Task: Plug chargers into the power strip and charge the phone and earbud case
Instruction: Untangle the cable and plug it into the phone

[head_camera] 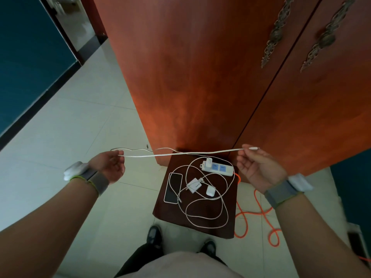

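Our left hand [109, 165] and right hand [259, 167] each pinched the white cable [180, 153], stretched above the table [170, 215]; on the power strip [219, 169] at one o'clock one charger [208, 161] sat plugged in; the second charger [194, 185], phone [173, 187] at nine o'clock and earbud case [210, 191] lay, we judged, unconnected.

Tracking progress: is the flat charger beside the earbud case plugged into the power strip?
No, the flat charger lies loose on the stool, apart from the power strip.
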